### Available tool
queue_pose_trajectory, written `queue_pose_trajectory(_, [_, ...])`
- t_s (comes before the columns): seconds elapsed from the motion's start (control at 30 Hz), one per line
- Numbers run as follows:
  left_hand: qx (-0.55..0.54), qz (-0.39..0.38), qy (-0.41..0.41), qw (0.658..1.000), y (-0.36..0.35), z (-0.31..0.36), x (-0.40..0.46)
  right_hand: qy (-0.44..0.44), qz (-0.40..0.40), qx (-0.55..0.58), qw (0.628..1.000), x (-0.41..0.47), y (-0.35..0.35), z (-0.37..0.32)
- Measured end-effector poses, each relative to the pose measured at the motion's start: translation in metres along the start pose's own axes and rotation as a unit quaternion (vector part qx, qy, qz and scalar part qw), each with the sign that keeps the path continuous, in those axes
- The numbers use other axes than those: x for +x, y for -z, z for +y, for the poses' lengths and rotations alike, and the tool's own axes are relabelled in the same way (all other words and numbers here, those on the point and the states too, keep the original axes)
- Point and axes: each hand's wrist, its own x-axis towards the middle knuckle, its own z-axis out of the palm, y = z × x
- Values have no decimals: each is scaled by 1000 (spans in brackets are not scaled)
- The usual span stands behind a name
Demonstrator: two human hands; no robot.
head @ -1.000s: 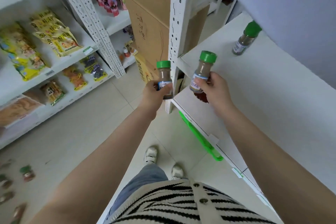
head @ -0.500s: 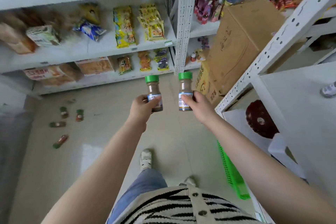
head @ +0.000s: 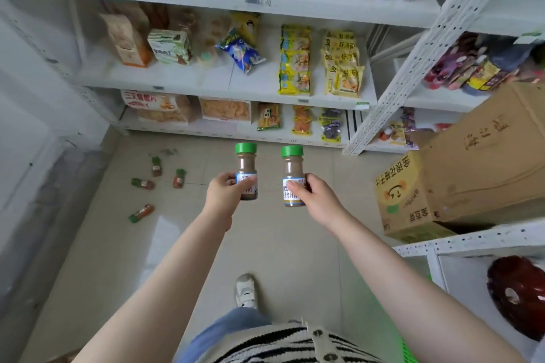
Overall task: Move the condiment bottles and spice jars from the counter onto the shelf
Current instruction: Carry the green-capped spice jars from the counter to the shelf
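Head view: your left hand (head: 225, 191) grips left spice jar (head: 246, 171), right hand (head: 314, 194) grips right spice jar (head: 292, 175), both upright, midair, well short of snack shelf (head: 224, 82). Risk: grips sit low, jars top-heavy, may tip or knock together.

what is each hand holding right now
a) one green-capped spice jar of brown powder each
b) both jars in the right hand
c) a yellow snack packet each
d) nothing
a: the left hand grips one upright green-capped spice jar of brown powder, and the right hand grips another, held side by side and apart.
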Motion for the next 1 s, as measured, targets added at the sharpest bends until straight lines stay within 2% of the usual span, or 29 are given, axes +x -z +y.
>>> queue_pose_trajectory(0.2, [-24, 34, -28, 999, 56, 47, 56, 15, -6, -25, 1000, 67, -48, -59])
queue_pose_trajectory(0.47, [-47, 66, -52, 995, 86, 95, 130, 29, -29, -45, 998, 161, -75, -116])
queue_pose_trajectory(0.8, [-37, 127, -132, 982, 113, 222, 253, 94, -59, -43, 993, 321, -84, -219])
queue_pose_trajectory(1.0, [-39, 119, -171, 977, 124, 296, 312, 131, -58, -38, 989, 388, -79, -291])
